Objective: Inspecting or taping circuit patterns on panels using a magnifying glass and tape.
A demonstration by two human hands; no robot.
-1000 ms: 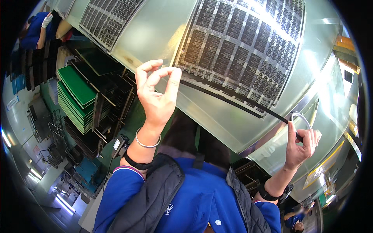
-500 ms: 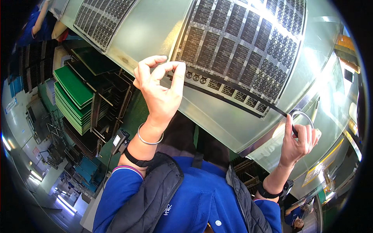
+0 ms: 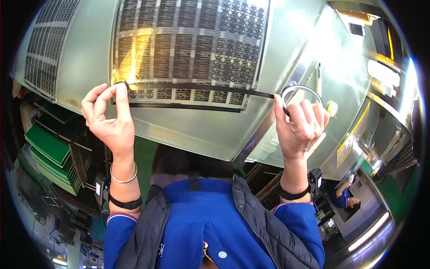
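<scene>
My left hand [image 3: 111, 119] pinches the free end of a black tape strip [image 3: 201, 88] between thumb and forefinger. From there the strip runs taut to my right hand [image 3: 299, 130], whose fingers are closed on a roll of black tape [image 3: 309, 88]. Beneath the strip lies a clear film sheet [image 3: 186, 54] printed with black blocks and rows of round patterns. The strip crosses the sheet near its front edge; whether it touches the film I cannot tell. Another dark strip [image 3: 179, 106] lines that front edge.
The sheet rests on a pale glass-topped table [image 3: 179, 134]. A second printed film [image 3: 49, 49] lies at the far left. Green boards [image 3: 51, 143] are stacked in a rack below left. A small yellowish roll [image 3: 332, 109] stands right of my right hand; a co-worker [image 3: 347, 197] is at lower right.
The view has shifted, so the film and table appear farther left. The tape strip, slanted before, now runs nearly level, with my right hand higher in view beside the film.
</scene>
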